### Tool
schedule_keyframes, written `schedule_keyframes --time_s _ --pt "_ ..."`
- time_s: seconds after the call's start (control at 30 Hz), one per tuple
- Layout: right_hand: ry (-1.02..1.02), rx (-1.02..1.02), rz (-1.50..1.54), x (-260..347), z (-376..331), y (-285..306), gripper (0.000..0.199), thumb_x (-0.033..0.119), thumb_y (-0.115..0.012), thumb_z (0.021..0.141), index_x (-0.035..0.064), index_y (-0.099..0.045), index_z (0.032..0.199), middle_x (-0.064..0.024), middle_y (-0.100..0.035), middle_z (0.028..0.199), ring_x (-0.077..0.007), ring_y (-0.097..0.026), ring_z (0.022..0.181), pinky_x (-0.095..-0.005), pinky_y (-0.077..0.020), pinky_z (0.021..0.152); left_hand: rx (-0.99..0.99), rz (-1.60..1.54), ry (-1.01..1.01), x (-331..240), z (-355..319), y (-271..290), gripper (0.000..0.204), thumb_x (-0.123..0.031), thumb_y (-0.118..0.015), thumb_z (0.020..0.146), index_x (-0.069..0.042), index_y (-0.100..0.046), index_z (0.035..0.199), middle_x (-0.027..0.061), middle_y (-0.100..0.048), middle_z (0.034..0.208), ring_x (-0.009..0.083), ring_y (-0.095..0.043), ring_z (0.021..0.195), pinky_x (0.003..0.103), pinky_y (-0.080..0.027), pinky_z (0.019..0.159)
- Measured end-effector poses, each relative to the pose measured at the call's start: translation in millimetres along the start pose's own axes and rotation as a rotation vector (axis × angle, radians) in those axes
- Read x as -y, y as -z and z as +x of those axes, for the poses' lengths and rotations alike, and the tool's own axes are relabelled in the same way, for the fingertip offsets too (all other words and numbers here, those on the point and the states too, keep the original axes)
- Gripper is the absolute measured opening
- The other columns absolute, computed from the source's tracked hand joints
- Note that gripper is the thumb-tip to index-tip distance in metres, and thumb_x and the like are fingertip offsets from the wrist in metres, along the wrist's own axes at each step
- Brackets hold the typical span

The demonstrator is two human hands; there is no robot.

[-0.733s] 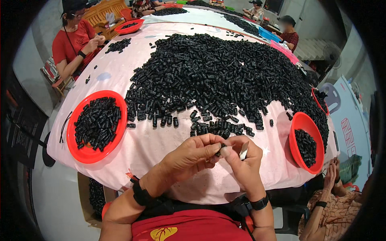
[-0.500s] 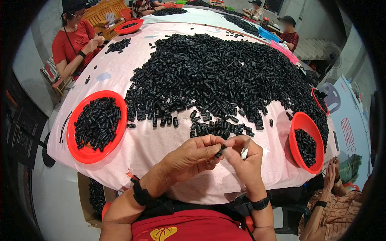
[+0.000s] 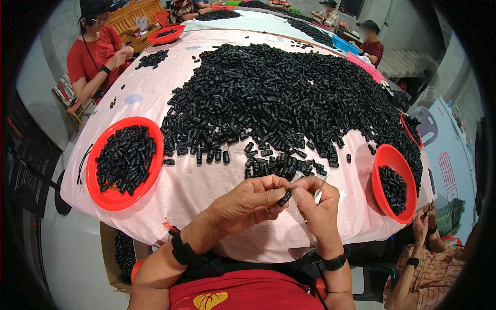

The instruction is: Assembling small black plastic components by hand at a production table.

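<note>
My left hand [image 3: 258,199] pinches a small black cylindrical piece [image 3: 284,197] between thumb and fingers, above the near side of the table. Close beside it, my right hand [image 3: 316,204] has its thumb and forefinger together near the top of that piece. Tucked in the right hand is a small white object [image 3: 318,196], mostly covered by the fingers, so its kind does not show. Just beyond both hands lies a small cluster of like black pieces [image 3: 279,166], in front of a large heap of them [image 3: 268,98].
A red bowl [image 3: 92,178] of black pieces stands at left, another red bowl [image 3: 381,173] at right. Pale pink cloth [image 3: 206,178] covers the table. A cardboard box [image 3: 111,258] sits below at left. Co-workers sit around; one person's hands [image 3: 424,222] are at right.
The black piece has turned slightly in my left fingers and shows more of its length. My right hand has shifted a little, and less of the white object shows.
</note>
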State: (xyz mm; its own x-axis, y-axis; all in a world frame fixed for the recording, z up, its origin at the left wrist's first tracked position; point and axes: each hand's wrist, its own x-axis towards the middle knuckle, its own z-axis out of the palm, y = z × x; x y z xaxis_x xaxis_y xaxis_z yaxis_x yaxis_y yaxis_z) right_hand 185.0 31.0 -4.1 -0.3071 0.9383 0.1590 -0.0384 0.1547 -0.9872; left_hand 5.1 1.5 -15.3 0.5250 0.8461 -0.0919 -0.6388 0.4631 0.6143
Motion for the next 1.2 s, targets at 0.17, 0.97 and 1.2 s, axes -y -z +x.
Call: schedule_keyframes --time_s 0.17,0.97,1.2 --pt "0.231 0.076 -0.078 -7 1 -2 0.016 0.010 -0.072 0.079 -0.0002 -0.063 0.088 -0.0027 -0.063 0.074 0.0011 -0.042 0.055 -0.0176 -0.0346 0.048 0.005 0.013 -0.011 -1 -1 -1 0.031 -0.020 -0.061 0.089 -0.007 -0.051 0.116 -0.0035 -0.057 0.093 0.0023 -0.055 0.079 0.017 -0.045 0.072" --pt "-0.032 -0.076 -0.034 -6 2 -2 0.019 0.018 -0.061 0.087 0.0022 -0.063 0.076 0.0070 -0.048 0.055 -0.0002 -0.035 0.047 -0.0184 -0.0247 0.044 -0.573 -0.666 -1.113 -108 -86 92 0.019 -0.016 -0.049 0.090 -0.001 -0.053 0.078 0.0051 -0.053 0.068 0.0137 -0.049 0.058 0.026 -0.041 0.054" --pt "-0.046 -0.068 -0.056 -7 5 -2 0.017 0.016 -0.062 0.086 0.0017 -0.063 0.077 0.0024 -0.058 0.065 -0.0018 -0.044 0.055 -0.0192 -0.0339 0.051 -0.590 -0.745 -1.129 -120 -100 87 0.020 -0.019 -0.052 0.091 0.001 -0.054 0.091 0.0067 -0.055 0.074 0.0150 -0.050 0.065 0.027 -0.041 0.057"
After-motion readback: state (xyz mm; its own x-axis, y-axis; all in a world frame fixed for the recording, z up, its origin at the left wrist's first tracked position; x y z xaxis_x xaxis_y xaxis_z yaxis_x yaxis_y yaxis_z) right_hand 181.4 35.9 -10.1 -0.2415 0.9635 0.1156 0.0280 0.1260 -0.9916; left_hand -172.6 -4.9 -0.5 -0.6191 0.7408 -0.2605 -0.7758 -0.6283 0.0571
